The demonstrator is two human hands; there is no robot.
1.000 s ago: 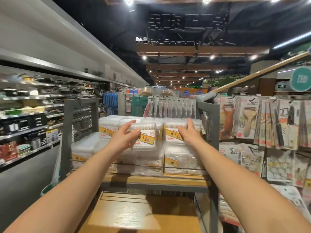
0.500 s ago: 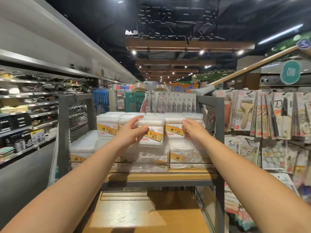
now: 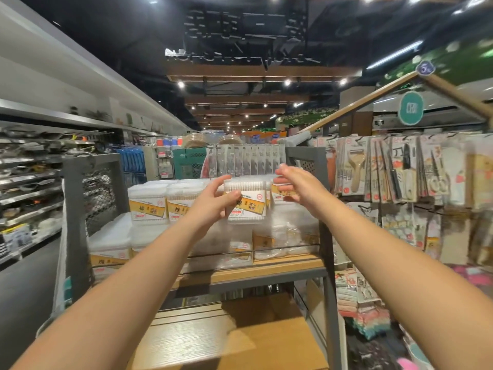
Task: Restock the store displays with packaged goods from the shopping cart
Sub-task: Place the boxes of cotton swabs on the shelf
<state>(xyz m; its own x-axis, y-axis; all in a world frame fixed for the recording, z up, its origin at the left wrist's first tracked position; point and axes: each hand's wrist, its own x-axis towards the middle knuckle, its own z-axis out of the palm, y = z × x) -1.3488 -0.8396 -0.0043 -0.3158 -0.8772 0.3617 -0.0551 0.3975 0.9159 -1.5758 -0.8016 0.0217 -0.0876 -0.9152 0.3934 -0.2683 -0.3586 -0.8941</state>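
a: grip status? 
b: one clear plastic box of cotton swabs (image 3: 246, 200) is pinched by the left hand (image 3: 213, 204), thumb on its front label and fingers behind its left edge. the box is held upright, raised in front of the top row of stock. the right hand (image 3: 296, 182) is spread wide, fingers relaxed; nothing is held, and it is seen just beside the box's right edge, contact not determinable.

a: surroundings and obstructions?
b: a grey metal display rack (image 3: 324, 209) with mesh side panels and a wooden shelf board (image 3: 266, 271) is noted. a thin wire rail runs across the shelf front, before the lower row. hanging packets (image 3: 245, 160) are seen behind the stock. to the right, carded kitchen tools (image 3: 386, 169) are hung on pegs, motion-blurred. cookware shelving (image 3: 32, 166) is recorded on the left.

a: materials and shapes?
b: the boxes are rectangular, translucent, with yellow-and-white labels. lower stock is wrapped in clear film.

a: counts?
b: two stacked boxes (image 3: 165, 200) are plainly labelled at upper left; the remainder cannot be counted reliably. two hands, one box in hand.
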